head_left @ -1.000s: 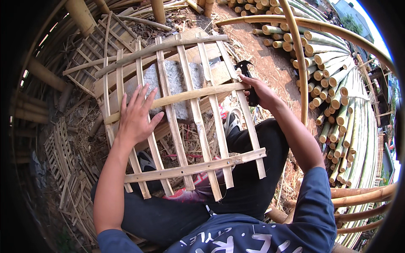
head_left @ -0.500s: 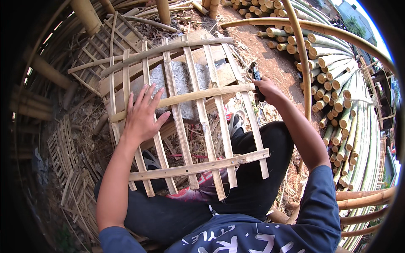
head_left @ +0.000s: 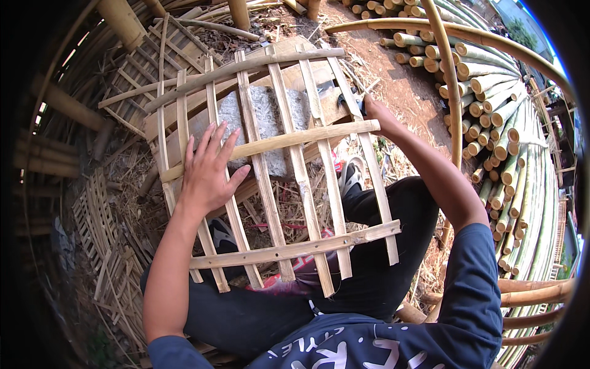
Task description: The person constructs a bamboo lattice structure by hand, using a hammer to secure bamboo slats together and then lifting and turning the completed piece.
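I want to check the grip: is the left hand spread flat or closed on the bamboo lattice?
Spread flat. The left hand lies palm down on the bamboo lattice, fingers apart.

Left hand (head_left: pixel 209 172) flat, fingers spread, on bamboo lattice panel (head_left: pixel 276 184) over lap. Right hand (head_left: pixel 378 114) at panel's far right edge, gripping dark tool (head_left: pixel 350 101). Grey stone block (head_left: pixel 264 123) beneath. Bamboo pole stack (head_left: pixel 498 104) right.

Pale bamboo lattice (head_left: pixel 270 178) lies tilted across the lap.
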`<control>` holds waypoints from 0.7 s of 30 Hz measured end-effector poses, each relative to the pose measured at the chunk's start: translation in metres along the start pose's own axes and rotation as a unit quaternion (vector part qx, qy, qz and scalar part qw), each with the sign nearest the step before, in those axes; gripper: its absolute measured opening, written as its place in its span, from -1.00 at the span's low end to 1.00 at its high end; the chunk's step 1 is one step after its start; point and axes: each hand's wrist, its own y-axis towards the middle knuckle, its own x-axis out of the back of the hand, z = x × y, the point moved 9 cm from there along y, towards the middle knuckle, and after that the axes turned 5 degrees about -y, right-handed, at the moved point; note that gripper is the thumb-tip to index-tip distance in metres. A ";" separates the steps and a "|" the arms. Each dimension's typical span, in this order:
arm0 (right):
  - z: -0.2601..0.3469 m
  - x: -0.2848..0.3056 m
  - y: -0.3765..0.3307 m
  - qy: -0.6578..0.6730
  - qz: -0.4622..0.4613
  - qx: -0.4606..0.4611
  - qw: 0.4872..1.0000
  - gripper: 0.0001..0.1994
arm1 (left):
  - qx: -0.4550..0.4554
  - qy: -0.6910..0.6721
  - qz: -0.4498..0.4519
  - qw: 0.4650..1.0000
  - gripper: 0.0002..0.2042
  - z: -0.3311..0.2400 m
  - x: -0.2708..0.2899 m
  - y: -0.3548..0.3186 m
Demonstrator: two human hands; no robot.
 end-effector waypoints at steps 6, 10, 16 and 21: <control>0.011 -0.006 0.003 -0.061 0.012 0.032 0.998 -0.71 | 0.002 -0.004 -0.001 1.000 -0.31 0.001 0.000 -0.001; 0.011 0.000 0.008 -0.064 -0.017 -0.020 0.998 -0.65 | 0.002 -0.006 0.000 1.000 -0.31 -0.001 0.001 0.000; 0.018 0.004 0.006 -0.098 -0.023 -0.038 0.994 -0.66 | 0.007 -0.003 0.001 1.000 -0.31 0.001 0.000 0.000; 0.021 0.004 0.005 -0.102 -0.013 -0.056 0.993 -0.70 | 0.005 0.006 0.004 1.000 -0.31 0.000 -0.001 0.001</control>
